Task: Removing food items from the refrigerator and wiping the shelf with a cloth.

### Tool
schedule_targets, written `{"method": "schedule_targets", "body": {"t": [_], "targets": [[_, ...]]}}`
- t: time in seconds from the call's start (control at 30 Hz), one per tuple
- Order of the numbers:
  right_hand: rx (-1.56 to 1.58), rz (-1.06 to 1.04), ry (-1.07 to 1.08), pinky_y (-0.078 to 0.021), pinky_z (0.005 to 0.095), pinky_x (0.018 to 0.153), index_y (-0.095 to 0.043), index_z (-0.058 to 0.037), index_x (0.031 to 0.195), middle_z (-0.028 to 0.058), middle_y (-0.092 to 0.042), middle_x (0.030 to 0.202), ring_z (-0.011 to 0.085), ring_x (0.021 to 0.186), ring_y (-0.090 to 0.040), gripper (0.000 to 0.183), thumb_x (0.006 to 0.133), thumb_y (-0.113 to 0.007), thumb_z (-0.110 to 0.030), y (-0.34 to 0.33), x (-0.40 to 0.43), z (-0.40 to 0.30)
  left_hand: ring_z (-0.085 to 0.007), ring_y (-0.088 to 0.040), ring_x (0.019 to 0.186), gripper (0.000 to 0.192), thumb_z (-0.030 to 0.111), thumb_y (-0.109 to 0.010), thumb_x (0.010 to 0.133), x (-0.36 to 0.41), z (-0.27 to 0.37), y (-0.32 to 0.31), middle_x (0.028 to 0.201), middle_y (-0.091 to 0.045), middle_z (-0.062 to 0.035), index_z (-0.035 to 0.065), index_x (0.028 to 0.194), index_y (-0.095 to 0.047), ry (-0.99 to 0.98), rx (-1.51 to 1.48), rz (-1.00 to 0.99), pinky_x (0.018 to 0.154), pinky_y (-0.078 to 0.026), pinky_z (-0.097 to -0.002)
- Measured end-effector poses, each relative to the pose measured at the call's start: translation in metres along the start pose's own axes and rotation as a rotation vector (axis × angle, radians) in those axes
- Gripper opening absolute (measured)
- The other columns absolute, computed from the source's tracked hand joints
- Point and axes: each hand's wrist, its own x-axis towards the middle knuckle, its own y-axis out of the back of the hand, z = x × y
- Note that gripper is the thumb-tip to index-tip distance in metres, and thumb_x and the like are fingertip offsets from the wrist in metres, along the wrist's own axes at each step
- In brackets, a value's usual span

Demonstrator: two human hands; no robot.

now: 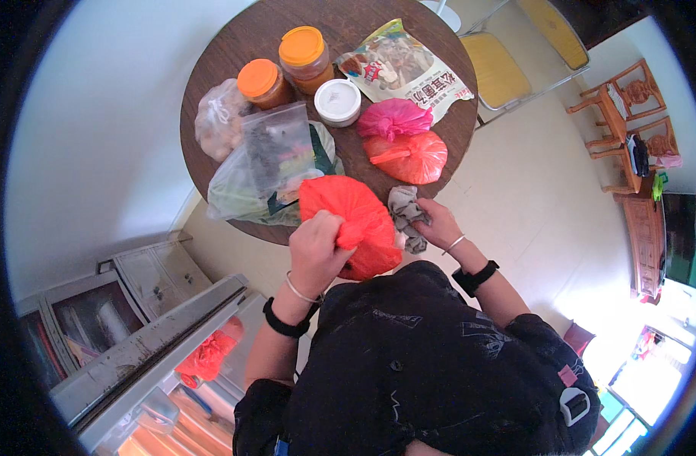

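My left hand (318,248) grips the gathered neck of a red plastic bag (362,205), which hangs at the round table's near edge, close to my body. Its contents are hidden. My right hand (441,226) holds a crumpled grey cloth (405,206) just right of the bag. Past the cloth, an orange-red knotted plastic bag (413,158) lies against a pink knotted bag (402,115). Left of the red bag is a large clear bag (239,194) with something pale green in it, and an empty-looking zip bag (276,145) rests on top.
On the dark round table (234,43) stand two orange-lidded jars (258,78), a white-lidded tub (337,102), a printed food packet (405,68) and a knotted clear bag (221,119). An open refrigerator (225,365) is at lower left. A yellow folding chair (493,68) stands beyond the table.
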Motion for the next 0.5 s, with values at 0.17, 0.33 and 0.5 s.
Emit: {"method": "schedule_targets", "body": {"t": [0.17, 0.33, 0.5], "targets": [[0.01, -0.04, 0.0, -0.0467, 0.0403, 0.082, -0.056, -0.0039, 0.109, 0.0183, -0.059, 0.096, 0.0358, 0.092, -0.057, 0.042, 0.068, -0.063, -0.014, 0.029, -0.015, 0.016, -0.03, -0.053, 0.068, 0.04, 0.013, -0.073, 0.055, 0.023, -0.005, -0.041, 0.077, -0.049, -0.0106, 0.0055, 0.087, -0.05, -0.115, 0.076, -0.123, 0.058, -0.042, -0.0384], [0.053, -0.09, -0.059, -0.0469, 0.0371, 0.081, -0.057, -0.004, 0.108, 0.0161, -0.061, 0.095, 0.0323, 0.091, -0.059, 0.042, 0.067, -0.065, -0.012, 0.036, -0.022, 0.031, -0.0287, -0.052, 0.068, 0.039, 0.014, -0.073, 0.055, 0.05, -0.001, -0.058, 0.076, -0.047, -0.0099, 0.0062, 0.083, -0.047, -0.17, 0.142, -0.158, 0.059, -0.041, -0.0369], [0.103, -0.078, -0.033, -0.047, 0.0367, 0.08, -0.057, -0.004, 0.106, 0.0152, -0.061, 0.094, 0.0309, 0.09, -0.06, 0.04, 0.067, -0.065, -0.011, 0.034, -0.025, 0.037, -0.0251, -0.052, 0.069, 0.029, 0.014, -0.067, 0.061, 0.055, -0.023, -0.078, 0.074, -0.047, -0.0079, 0.0078, 0.08, -0.046, -0.241, 0.275, -0.205, 0.059, -0.041, -0.0346]]}}
